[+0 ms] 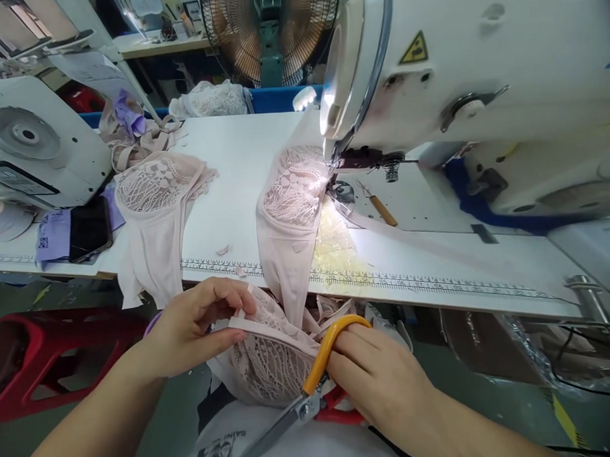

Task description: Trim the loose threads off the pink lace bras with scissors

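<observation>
Pinching a lace piece (274, 366) by its edge, the left hand (201, 325) has a closed grip; the right hand (383, 372) curls its grip around scissors (304, 408) (orange and red handles). The lace piece sits just before the bench (223, 171).

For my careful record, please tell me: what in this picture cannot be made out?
In the head view:
Right hand: thumb hidden behind the hand itself.
Lace garment in the left hand: part hidden by the right hand and scissors.
Large sewing machine: cut off by the top and right edges.
Label on the left machine: print too small.
Red stool: cut off by the left edge.
</observation>
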Demonstrator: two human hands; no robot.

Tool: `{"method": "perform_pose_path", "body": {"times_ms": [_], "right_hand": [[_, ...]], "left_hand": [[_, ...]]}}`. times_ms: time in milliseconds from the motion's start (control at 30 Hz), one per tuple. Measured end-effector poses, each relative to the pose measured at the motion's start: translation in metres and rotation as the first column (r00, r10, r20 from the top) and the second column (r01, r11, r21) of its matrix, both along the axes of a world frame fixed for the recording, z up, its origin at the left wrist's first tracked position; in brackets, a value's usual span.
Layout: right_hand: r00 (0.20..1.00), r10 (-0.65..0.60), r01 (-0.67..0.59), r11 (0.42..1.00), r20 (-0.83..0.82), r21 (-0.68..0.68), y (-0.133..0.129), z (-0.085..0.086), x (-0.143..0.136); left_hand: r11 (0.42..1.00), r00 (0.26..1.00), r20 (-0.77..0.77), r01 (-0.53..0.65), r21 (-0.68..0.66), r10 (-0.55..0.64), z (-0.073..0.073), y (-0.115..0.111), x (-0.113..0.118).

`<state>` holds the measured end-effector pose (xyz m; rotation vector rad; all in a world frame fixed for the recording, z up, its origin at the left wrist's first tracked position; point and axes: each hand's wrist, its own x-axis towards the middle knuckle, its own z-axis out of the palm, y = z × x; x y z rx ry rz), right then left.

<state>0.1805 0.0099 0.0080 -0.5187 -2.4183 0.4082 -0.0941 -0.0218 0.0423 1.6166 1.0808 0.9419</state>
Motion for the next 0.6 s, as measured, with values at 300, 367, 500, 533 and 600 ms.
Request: {"method": "perform_pose_path", "body": {"times_ms": [300, 367, 500, 533, 600], "right_hand": [[0.995, 0.097, -0.087, 0.727, -0.023, -0.682, 0.017, 0.001, 0.004], [0.993, 0.12, -0.074, 0.529, -0.012, -0.846, 0.02, 0.002, 0.004], [0.995, 0.1, -0.022, 0.372, 0.016, -0.928, 0.023, 0.001, 0.006], [0.994, 0.106, -0.024, 0.401, 0.02, -0.916, 0.024, 0.0, 0.007], [0.986, 0.167, -0.09, 0.464, -0.013, -0.881, 0.023, -0.003, 0.009]], "left_hand": [[0.993, 0.895, -0.431, 0.113, -0.022, -0.111, 0.001, 0.004, -0.008], [0.986, 0.876, -0.456, 0.168, -0.017, -0.158, 0.003, 0.005, -0.005], [0.952, 0.786, -0.549, 0.297, -0.07, -0.286, 0.014, 0.007, 0.0], [0.926, 0.753, -0.556, 0.366, -0.091, -0.352, 0.015, 0.006, 0.0], [0.883, 0.696, -0.595, 0.467, -0.051, -0.402, 0.011, -0.002, -0.005]]}}
